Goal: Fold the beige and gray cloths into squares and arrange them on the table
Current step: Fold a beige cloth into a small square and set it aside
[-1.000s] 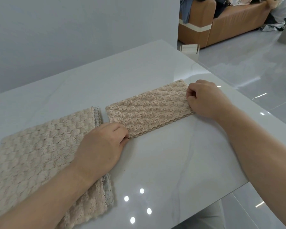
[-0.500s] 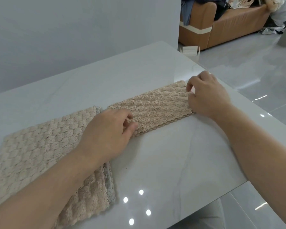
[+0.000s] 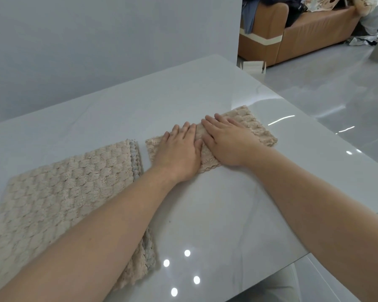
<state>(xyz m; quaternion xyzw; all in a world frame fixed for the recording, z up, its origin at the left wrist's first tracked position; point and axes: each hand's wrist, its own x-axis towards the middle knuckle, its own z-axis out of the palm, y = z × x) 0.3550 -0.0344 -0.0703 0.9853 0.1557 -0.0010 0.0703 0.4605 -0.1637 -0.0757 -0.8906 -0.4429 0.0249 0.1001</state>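
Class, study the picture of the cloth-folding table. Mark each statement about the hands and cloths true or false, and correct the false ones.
1. The left hand and right hand both lie flat on the folded beige cloth. True.
2. The right hand pinches a corner of that cloth. False: its fingers are straight, pressing down.
3. A gray cloth edge shows under the larger beige cloth. True.
4. The folded beige cloth overlaps the larger one. False: bare table separates them.
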